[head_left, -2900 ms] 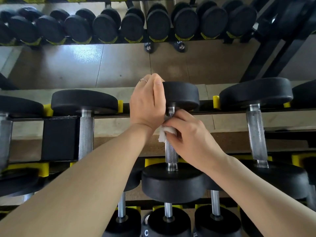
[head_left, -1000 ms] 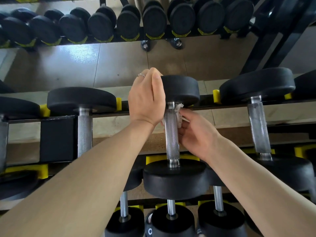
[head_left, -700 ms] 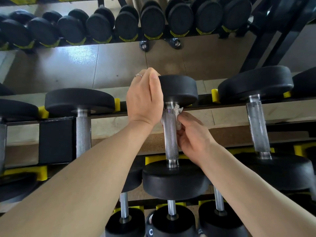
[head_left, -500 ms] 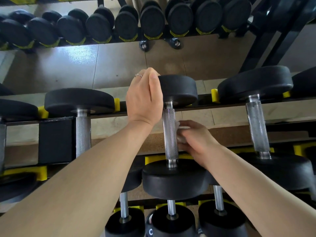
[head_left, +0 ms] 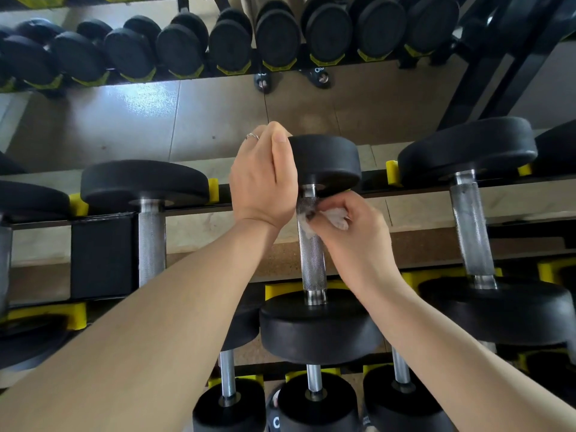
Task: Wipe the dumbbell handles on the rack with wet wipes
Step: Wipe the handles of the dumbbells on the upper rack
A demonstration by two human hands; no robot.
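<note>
A black dumbbell lies on the rack in front of me, its knurled steel handle [head_left: 312, 260] running from the far head [head_left: 327, 160] to the near head [head_left: 318, 328]. My left hand [head_left: 265, 179] grips the far head from the left side. My right hand [head_left: 355, 232] pinches a crumpled white wet wipe [head_left: 336, 218] against the upper part of the handle, just below the far head. Part of the wipe is hidden under my fingers.
Larger dumbbells lie on the same rack to the left [head_left: 151, 238] and right [head_left: 470, 232], held in yellow cradles [head_left: 392, 173]. Smaller dumbbells [head_left: 314, 397] sit on the tier below. A mirror behind shows a row of dumbbells [head_left: 230, 42] and the tiled floor.
My right hand with the wipe slid down the handle, then back up to its upper part. The left hand has stayed on the far head.
</note>
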